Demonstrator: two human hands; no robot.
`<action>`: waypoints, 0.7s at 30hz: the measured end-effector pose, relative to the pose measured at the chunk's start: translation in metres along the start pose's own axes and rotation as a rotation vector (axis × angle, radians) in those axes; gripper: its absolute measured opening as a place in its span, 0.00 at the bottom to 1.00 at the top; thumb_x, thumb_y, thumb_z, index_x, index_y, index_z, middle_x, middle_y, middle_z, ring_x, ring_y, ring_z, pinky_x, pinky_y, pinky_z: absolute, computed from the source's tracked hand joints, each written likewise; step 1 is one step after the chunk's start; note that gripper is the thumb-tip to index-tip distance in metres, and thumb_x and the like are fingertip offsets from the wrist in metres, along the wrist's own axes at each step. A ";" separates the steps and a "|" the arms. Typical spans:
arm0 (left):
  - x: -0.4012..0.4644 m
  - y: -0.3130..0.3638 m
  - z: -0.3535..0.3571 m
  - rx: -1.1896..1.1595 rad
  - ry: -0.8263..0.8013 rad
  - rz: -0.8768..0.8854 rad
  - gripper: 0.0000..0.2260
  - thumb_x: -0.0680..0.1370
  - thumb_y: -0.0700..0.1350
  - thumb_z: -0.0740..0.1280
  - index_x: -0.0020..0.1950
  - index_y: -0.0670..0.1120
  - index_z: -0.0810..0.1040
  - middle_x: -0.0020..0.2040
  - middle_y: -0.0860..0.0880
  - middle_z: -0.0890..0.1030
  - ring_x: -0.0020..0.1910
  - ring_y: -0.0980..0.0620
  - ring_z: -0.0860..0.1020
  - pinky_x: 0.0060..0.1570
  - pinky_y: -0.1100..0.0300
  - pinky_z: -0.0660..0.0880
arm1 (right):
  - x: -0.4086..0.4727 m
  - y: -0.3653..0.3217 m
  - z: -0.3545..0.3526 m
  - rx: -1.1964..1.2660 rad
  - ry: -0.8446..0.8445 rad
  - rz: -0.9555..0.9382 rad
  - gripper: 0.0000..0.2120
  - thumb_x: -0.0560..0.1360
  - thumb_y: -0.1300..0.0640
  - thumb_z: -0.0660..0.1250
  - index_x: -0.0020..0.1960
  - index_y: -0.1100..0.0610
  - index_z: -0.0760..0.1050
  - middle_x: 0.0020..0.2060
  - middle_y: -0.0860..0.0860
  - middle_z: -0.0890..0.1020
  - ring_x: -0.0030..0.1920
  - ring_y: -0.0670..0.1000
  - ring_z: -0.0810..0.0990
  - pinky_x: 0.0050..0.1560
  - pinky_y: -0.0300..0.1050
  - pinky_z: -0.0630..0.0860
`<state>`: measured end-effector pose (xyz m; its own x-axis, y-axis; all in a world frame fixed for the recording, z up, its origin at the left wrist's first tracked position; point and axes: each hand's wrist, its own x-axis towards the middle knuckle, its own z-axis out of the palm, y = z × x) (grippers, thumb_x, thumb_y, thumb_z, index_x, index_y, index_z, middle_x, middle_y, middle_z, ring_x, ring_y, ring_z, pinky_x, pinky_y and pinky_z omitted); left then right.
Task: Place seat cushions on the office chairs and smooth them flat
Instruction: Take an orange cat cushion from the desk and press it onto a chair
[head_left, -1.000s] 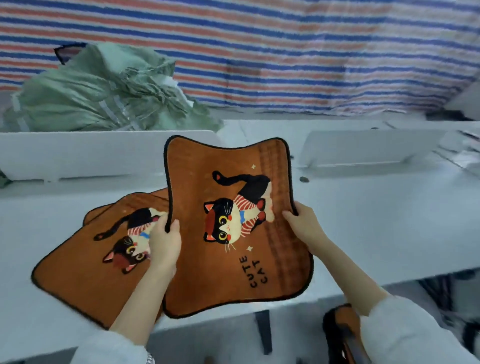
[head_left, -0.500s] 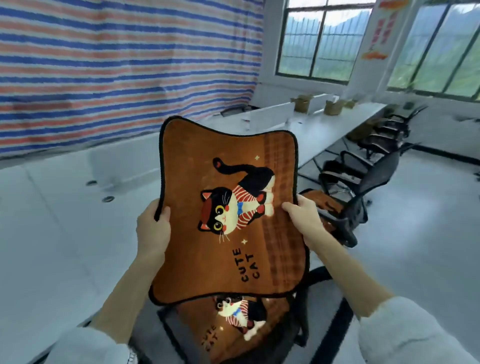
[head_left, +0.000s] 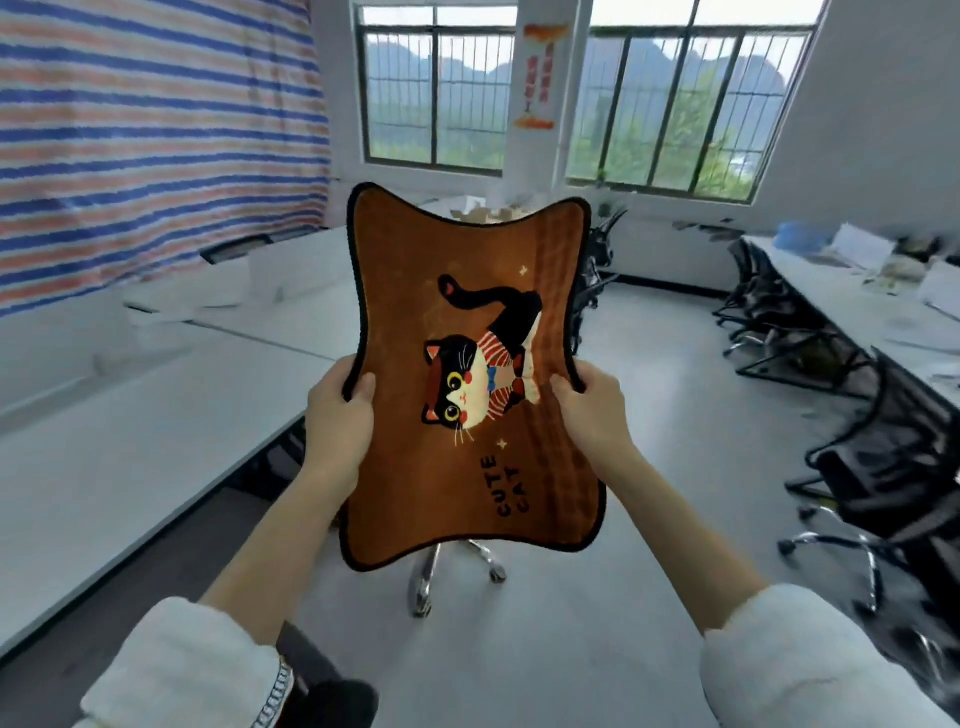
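Midair, both hands hold up one cat-print seat cushion.
Beside the white desk, the left hand pinches the brown cushion at its left edge, the right hand grips its right edge; black office chairs stand at right.
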<state>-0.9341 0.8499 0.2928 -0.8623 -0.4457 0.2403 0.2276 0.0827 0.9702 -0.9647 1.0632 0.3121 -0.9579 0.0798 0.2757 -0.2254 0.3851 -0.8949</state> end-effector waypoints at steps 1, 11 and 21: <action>0.014 -0.002 0.023 -0.008 -0.010 0.006 0.10 0.82 0.41 0.57 0.53 0.54 0.75 0.45 0.58 0.78 0.46 0.59 0.77 0.47 0.62 0.74 | 0.022 0.011 -0.008 0.000 0.013 0.012 0.10 0.79 0.60 0.59 0.44 0.52 0.76 0.40 0.53 0.82 0.40 0.52 0.80 0.45 0.46 0.78; 0.236 -0.030 0.258 -0.070 -0.080 0.001 0.14 0.82 0.43 0.57 0.42 0.58 0.75 0.43 0.53 0.78 0.47 0.48 0.77 0.55 0.48 0.75 | 0.303 0.098 -0.090 0.062 0.147 0.022 0.08 0.80 0.59 0.58 0.49 0.54 0.76 0.38 0.46 0.80 0.37 0.45 0.79 0.32 0.33 0.72; 0.412 -0.102 0.456 0.000 -0.084 -0.035 0.13 0.82 0.42 0.57 0.44 0.57 0.75 0.44 0.51 0.78 0.47 0.47 0.77 0.54 0.49 0.74 | 0.559 0.210 -0.132 0.088 0.128 0.117 0.09 0.80 0.60 0.58 0.53 0.56 0.77 0.40 0.49 0.81 0.41 0.51 0.82 0.37 0.42 0.78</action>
<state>-1.5184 1.0646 0.3069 -0.9048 -0.3719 0.2077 0.1965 0.0682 0.9781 -1.5244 1.3101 0.3251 -0.9495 0.2379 0.2048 -0.1334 0.2849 -0.9492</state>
